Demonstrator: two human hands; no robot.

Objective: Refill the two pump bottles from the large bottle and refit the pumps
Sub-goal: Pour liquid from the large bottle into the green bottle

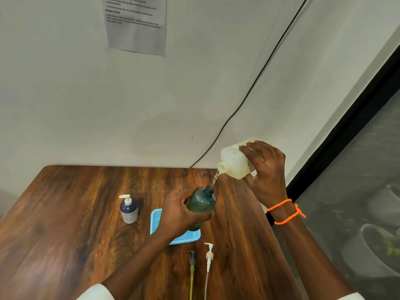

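Wooden table (65, 245) fills the lower frame, white wall behind it.

Going left to right: blue bottle (129, 210) stands upright at about 9 o'clock from the tray, white pump fitted on top, nothing touching it.

Blue tray (156, 221) sits mid-table, mostly covered by the left arm and the green bottle; mesh floor shows at its near right corner.

Left hand (177, 213) grips the green bottle (201, 204), fingers and thumb curled round its body. Bottle is above the tray, tilted with its open neck toward 1 o'clock, no pump on it.

Two loose pumps lie flat on the table at 6 o'clock from the tray, side by side and close together, heads away from the person, tubes running toward the near edge. Green pump (192, 259) on the left has a yellowish tube; white pump (209, 255) on the right has a clear tube.

A thin clear stream (215, 177) falls from the large bottle's mouth down to the green bottle's neck.

Right hand (267, 169) holds the large bottle (234, 163) at 1 o'clock from the green bottle, raised off the table. Fingers wrap over its top, thumb under it. Bottle is tipped nearly sideways, uncapped mouth pointing left and down.

Orange beaded band (286, 211) loops the right wrist. Black cable (255, 81) runs down the wall to the table's far edge. Printed sheet (136, 24) is on the wall at 12 o'clock, text too small to read.
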